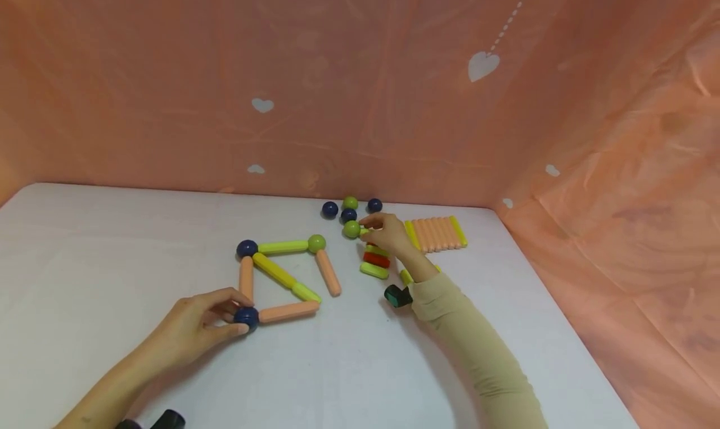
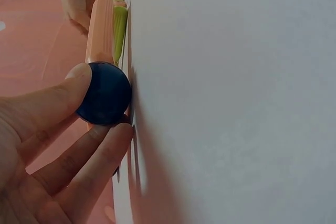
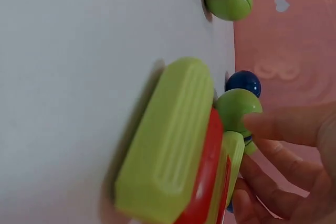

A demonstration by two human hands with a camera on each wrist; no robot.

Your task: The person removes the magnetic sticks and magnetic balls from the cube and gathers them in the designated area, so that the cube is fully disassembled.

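At the near left corner of a flat shape of sticks and balls, my left hand [image 1: 197, 326] pinches a navy ball [image 2: 105, 95] between thumb and fingers. One peach stick [image 1: 289, 312] runs right from that ball, another peach stick [image 1: 246, 279] away from it. The far corners are a second navy ball [image 1: 247, 249] and a green ball [image 1: 317, 244]; a yellow stick [image 1: 274, 271] slants inward. My right hand [image 1: 388, 232] reaches to a loose green ball [image 3: 236, 109]. A fingertip meets that ball's edge, and the fingers are spread beside it, partly hidden.
Several loose balls [image 1: 330, 210] lie at the table's back edge. Short green and red pieces [image 1: 375, 260] are lined up near my right hand. Peach sticks [image 1: 435, 235] between yellow ones lie farther right. A peach cloth [image 1: 360, 104] hangs behind the white table [image 1: 349, 379].
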